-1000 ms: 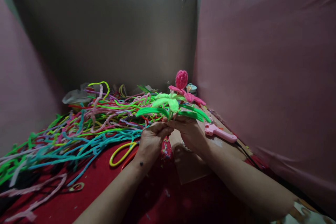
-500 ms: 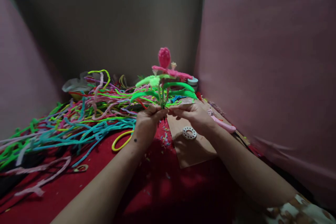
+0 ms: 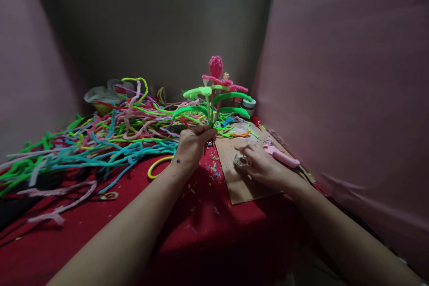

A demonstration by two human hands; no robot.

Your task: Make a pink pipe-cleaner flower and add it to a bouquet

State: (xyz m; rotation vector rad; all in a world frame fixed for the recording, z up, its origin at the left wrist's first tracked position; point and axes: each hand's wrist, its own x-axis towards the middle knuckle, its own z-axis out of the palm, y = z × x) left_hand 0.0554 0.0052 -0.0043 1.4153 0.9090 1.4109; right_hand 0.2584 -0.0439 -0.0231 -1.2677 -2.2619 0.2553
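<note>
My left hand is closed in a pinch on the lower stems of an upright pipe-cleaner flower bouquet. The bouquet has a deep pink bud on top, flat pink petals, pale stamens and curved green leaves. Dark stem ends poke out below the fingers. Over the brown board, my right hand has its thumb and fingers at a white disc with holes. Both are slightly blurred, and the disc appears gripped by its edge. Fingers cover part of the disc.
A big tangle of coloured pipe cleaners covers the left of the red cloth. A pink glue gun with a dark cord lies right of the board. Behind stands a white-lidded jar. Coloured scraps are scattered between.
My right hand has let go of the bouquet's stems and moved down and right to the white disc. My left hand keeps hold of the bouquet. The view has shifted slightly.
</note>
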